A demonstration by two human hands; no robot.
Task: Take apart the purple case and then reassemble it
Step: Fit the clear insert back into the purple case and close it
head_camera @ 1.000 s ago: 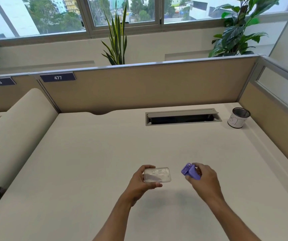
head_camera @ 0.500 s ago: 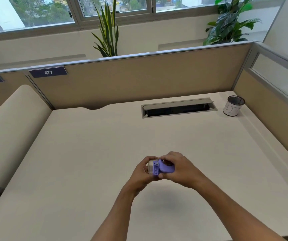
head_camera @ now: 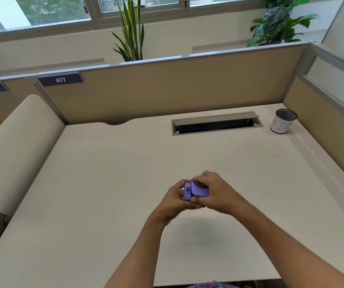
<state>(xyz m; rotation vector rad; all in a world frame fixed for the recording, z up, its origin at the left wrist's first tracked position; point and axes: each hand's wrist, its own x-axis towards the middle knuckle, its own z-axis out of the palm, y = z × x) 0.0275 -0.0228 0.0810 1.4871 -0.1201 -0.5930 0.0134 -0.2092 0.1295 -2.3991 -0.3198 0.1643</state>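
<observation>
Purple case (head_camera: pixel 196 192) clasped between both my hands above desk (head_camera: pixel 104 183): left hand (head_camera: pixel 174 199) at 9 o'clock, right hand (head_camera: pixel 215 191) at 3; long axis left-right

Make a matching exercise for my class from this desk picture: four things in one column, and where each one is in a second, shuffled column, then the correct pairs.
Things
1. purple case
2. mesh pen cup
3. cable slot
4. number plate 477

Places
A. on the partition, upper left
B. far right corner of the desk
C. held between the left hand and the right hand
D. set into the desk near the back partition

Pairs: 1-C, 2-B, 3-D, 4-A
</observation>
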